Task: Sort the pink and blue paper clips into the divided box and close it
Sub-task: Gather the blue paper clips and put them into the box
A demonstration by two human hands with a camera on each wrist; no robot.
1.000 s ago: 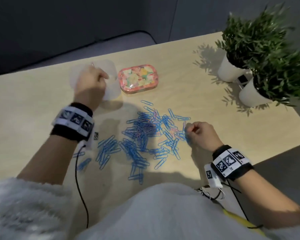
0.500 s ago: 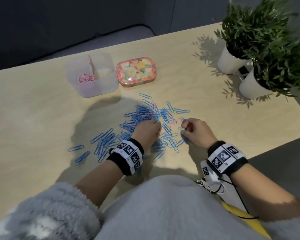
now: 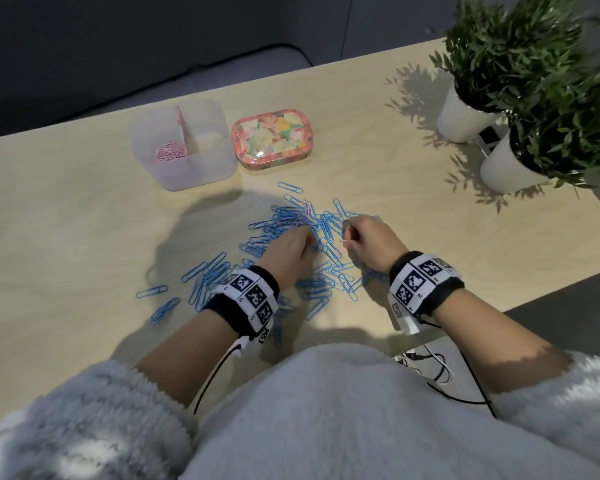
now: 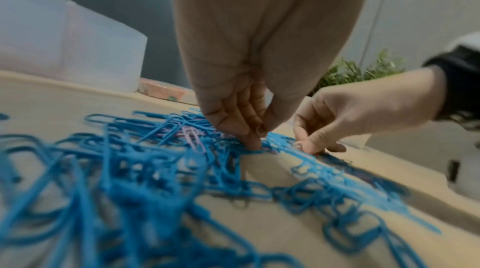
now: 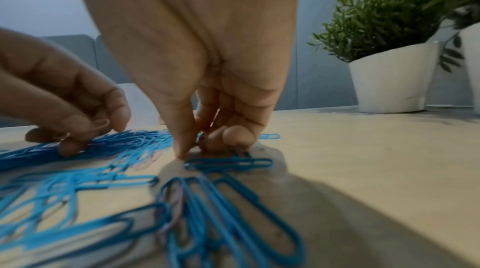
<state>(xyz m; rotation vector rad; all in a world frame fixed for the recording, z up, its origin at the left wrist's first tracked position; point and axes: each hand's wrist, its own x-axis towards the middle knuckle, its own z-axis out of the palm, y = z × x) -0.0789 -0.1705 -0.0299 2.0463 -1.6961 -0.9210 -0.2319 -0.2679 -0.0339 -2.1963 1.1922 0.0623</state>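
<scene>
A clear divided box (image 3: 201, 168) stands open at the back left, with pink clips (image 3: 168, 152) in its left compartment; the right one looks empty. Its floral lid (image 3: 272, 140) lies beside it. A loose pile of blue paper clips (image 3: 291, 220), with a few pink ones (image 4: 193, 139) mixed in, covers the table's middle. My left hand (image 3: 309, 237) reaches down into the pile with fingers curled; the right wrist view shows a pink clip (image 5: 100, 124) held in them. My right hand (image 3: 349, 237) pinches a pink clip (image 3: 343, 241) at the pile's right edge.
Two white pots with green plants (image 3: 465, 116) (image 3: 510, 168) stand at the back right. The table's front edge (image 3: 534, 299) runs close to my right wrist. Cables (image 3: 430, 368) hang below the edge by my body.
My left hand left the box at the back and came down onto the clip pile. My right hand stayed at the pile's right edge, still pinching.
</scene>
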